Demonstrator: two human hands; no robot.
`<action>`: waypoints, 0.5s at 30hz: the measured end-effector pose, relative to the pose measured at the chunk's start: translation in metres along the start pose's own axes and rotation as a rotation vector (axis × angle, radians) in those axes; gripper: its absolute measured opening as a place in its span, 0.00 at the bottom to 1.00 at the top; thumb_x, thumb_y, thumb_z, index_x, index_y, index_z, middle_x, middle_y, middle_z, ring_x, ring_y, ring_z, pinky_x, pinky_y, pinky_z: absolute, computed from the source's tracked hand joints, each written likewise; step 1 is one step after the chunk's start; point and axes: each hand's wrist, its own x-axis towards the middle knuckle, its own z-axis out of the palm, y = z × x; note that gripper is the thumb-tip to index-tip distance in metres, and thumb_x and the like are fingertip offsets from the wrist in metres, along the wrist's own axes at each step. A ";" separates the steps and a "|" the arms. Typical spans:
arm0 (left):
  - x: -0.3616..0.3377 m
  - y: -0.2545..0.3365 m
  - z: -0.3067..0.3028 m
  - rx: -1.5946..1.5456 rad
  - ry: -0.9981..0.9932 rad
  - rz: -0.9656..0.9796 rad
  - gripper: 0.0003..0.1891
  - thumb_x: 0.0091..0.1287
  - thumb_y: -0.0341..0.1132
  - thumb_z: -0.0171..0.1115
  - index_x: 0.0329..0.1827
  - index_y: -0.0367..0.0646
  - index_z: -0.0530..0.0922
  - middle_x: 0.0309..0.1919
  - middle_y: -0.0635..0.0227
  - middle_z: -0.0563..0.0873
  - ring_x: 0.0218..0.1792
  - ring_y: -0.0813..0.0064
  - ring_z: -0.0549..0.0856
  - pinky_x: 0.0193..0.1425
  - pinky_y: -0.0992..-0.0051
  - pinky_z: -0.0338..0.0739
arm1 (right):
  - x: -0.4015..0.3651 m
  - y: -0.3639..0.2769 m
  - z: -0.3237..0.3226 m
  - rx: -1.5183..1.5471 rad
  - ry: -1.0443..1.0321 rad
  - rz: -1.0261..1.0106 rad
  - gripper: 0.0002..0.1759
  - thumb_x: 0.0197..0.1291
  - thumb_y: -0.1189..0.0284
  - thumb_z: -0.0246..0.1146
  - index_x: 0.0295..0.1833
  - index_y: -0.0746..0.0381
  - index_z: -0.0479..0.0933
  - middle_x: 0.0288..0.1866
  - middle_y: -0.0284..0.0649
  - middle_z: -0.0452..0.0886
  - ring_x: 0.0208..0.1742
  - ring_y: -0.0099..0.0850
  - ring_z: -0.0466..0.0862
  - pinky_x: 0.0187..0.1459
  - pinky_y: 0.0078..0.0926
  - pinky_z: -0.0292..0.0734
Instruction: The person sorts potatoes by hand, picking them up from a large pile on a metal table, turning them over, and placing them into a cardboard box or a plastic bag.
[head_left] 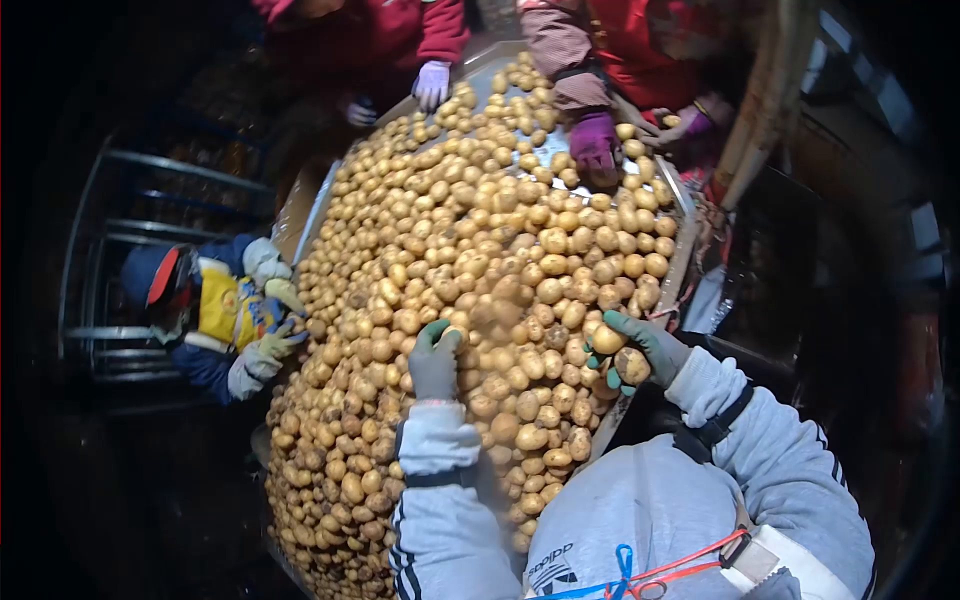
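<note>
A large heap of yellow potatoes (450, 220) spreads out in front of me. My left hand (434, 365), in a grey and green glove, is over the middle of the heap, its fingers closed round a potato (453, 335) that shows only in part. To the right, near the edge, my right hand (655, 345) wears the same kind of glove. It is turned palm up, with fingers curled round one potato (606, 340) and a browner one (631, 366) just below.
A metal table rim (684, 205) borders the heap on the right. At the far side, one person's purple glove (595, 142) and another's lilac glove (432, 86) touch potatoes. On the left, a person in a yellow apron (225, 305) works near a metal rack (150, 335).
</note>
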 end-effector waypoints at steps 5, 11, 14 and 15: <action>-0.037 0.023 0.075 -0.280 -0.246 -0.104 0.17 0.71 0.36 0.69 0.58 0.37 0.89 0.48 0.65 0.91 0.43 0.75 0.88 0.51 0.76 0.84 | -0.027 -0.001 -0.018 -0.102 0.120 -0.154 0.29 0.80 0.46 0.61 0.52 0.66 0.81 0.36 0.45 0.89 0.22 0.31 0.89 0.17 0.27 0.83; -0.099 0.094 0.208 -0.306 -0.761 0.044 0.21 0.77 0.44 0.67 0.66 0.42 0.85 0.51 0.65 0.91 0.49 0.76 0.90 0.50 0.75 0.87 | -0.079 -0.014 -0.082 -0.082 0.330 -0.401 0.26 0.81 0.50 0.62 0.54 0.66 0.82 0.38 0.43 0.88 0.28 0.30 0.90 0.26 0.29 0.87; -0.119 0.100 0.243 -0.236 -0.823 0.321 0.26 0.78 0.44 0.67 0.73 0.39 0.79 0.58 0.59 0.88 0.56 0.71 0.88 0.59 0.71 0.84 | -0.114 -0.039 -0.120 -0.528 0.628 -0.899 0.18 0.80 0.59 0.64 0.56 0.64 0.84 0.46 0.38 0.88 0.44 0.26 0.88 0.46 0.29 0.86; -0.118 0.102 0.238 -0.201 -0.749 0.438 0.26 0.78 0.44 0.67 0.73 0.37 0.79 0.59 0.57 0.88 0.58 0.69 0.87 0.62 0.69 0.83 | -0.138 -0.053 -0.118 -0.330 0.652 -0.779 0.16 0.80 0.61 0.65 0.57 0.63 0.85 0.48 0.35 0.88 0.48 0.25 0.86 0.51 0.29 0.84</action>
